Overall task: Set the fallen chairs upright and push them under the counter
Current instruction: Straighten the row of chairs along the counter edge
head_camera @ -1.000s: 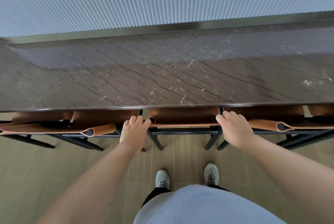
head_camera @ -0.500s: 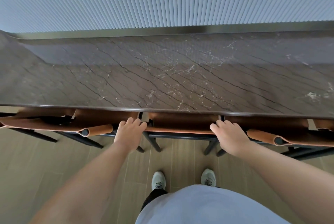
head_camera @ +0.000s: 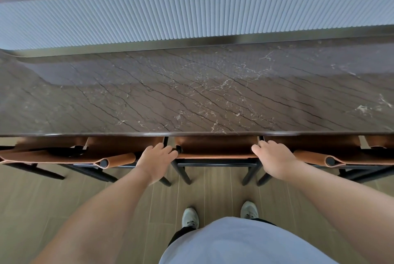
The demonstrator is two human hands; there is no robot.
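Note:
A middle chair [head_camera: 215, 148] with a tan leather seat and black frame stands upright, tucked under the dark marble counter [head_camera: 191, 97]. My left hand [head_camera: 156, 161] grips its left back post. My right hand [head_camera: 270, 157] grips its right back post. Most of the seat is hidden beneath the counter's front edge. A left chair [head_camera: 85, 157] and a right chair [head_camera: 332, 155] of the same kind stand upright on either side, also under the counter.
A white ribbed panel [head_camera: 191, 12] rises behind the counter. Wood-look floor tiles [head_camera: 53, 204] lie below. My two pale shoes [head_camera: 189, 218] stand close behind the middle chair's black legs.
The middle chair has slid a little further under the counter with both hands on it. My feet stand slightly further back from it.

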